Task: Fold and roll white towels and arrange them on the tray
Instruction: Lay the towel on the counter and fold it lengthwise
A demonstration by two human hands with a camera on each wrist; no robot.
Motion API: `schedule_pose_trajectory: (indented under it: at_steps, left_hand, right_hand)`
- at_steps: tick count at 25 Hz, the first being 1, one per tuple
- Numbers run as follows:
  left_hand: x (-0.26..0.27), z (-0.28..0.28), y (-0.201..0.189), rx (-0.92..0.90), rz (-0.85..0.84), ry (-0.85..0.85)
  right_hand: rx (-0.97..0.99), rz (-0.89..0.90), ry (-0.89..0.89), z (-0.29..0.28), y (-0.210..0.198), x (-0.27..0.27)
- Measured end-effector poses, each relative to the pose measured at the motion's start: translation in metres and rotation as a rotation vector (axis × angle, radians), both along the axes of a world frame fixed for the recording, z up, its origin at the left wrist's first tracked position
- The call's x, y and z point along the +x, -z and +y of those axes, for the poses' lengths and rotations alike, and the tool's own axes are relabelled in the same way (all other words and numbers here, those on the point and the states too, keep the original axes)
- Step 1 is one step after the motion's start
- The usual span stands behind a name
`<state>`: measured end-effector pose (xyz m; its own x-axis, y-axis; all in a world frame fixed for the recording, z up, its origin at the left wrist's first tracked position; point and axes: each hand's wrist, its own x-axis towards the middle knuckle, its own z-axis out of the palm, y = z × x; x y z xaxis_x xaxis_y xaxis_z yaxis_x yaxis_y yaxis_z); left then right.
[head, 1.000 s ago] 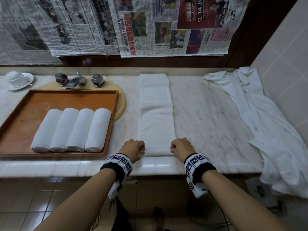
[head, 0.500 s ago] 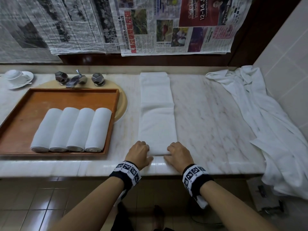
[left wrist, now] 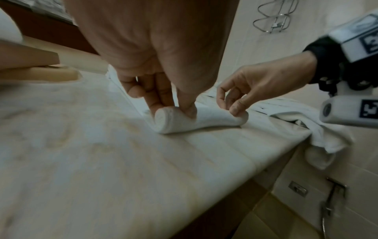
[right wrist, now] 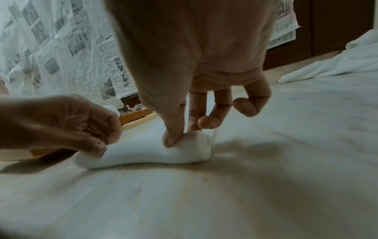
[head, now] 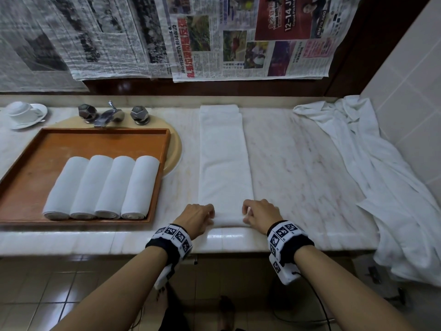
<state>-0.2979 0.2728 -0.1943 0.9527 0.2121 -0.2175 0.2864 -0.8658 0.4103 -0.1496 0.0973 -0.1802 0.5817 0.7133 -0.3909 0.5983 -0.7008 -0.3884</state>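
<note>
A long folded white towel [head: 224, 158] lies on the marble counter, running from the back wall to the front edge. Its near end is curled into a small roll [left wrist: 184, 120] [right wrist: 147, 153]. My left hand [head: 199, 217] [left wrist: 169, 103] pinches the roll's left end between thumb and fingers. At the right end, my right hand [head: 259, 215] [right wrist: 190, 129] pinches the roll the same way. A wooden tray [head: 28, 187] at the left holds several rolled white towels [head: 102, 187] side by side.
A tap with two handles [head: 112, 114] stands behind the tray, over a round beige basin [head: 175, 149]. A cup on a saucer [head: 23, 113] sits at the far left. A loose white cloth [head: 381, 182] drapes over the counter's right end. Newspapers [head: 214, 37] cover the wall.
Both hands moved inward onto the towel's near end and turned it over into a small roll. The rest of the towel has flattened out.
</note>
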Motion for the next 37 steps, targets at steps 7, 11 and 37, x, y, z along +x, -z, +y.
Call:
schedule_pose_trajectory:
  at_steps: [7, 11, 37]
  left_hand:
    - [0.012, -0.012, 0.004, 0.071, -0.063, -0.144]
    - [0.004, -0.022, 0.011, 0.087, -0.128, -0.136]
    - [0.011, -0.025, 0.005, 0.052, -0.119, -0.123]
  right_hand:
    - [0.174, -0.27, -0.089, 0.003, 0.019, -0.019]
    - [0.218, -0.288, -0.112, -0.003, 0.029, -0.032]
    - [0.281, -0.29, -0.217, 0.003, 0.02, -0.028]
